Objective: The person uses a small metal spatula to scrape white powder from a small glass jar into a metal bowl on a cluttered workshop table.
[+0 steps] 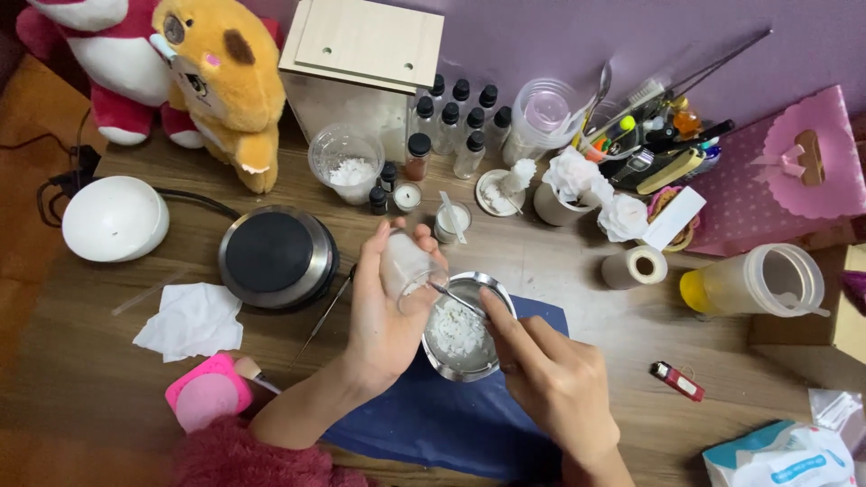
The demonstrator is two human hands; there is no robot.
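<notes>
My left hand is reaching in from the lower left, forearm in a fuzzy pink sleeve, palm turned toward the right. Its fingers are wrapping closed around a small clear glass jar, holding it tilted with the mouth pointing down at a round metal bowl. My right hand is coming in from the bottom right, fingers pinching shut on a thin metal tool whose tip is reaching into the jar's mouth. White, crumbly flakes are lying in the bowl, waxy and matte against its shiny rim. The bowl is sitting on a dark blue cloth spread over the wooden tabletop, just in front of me.

Just left of the bowl a round hot plate with a black top and steel body is standing. A crumpled white tissue is lying further left, and a red lighter is lying to the right, well apart from my hands.
</notes>
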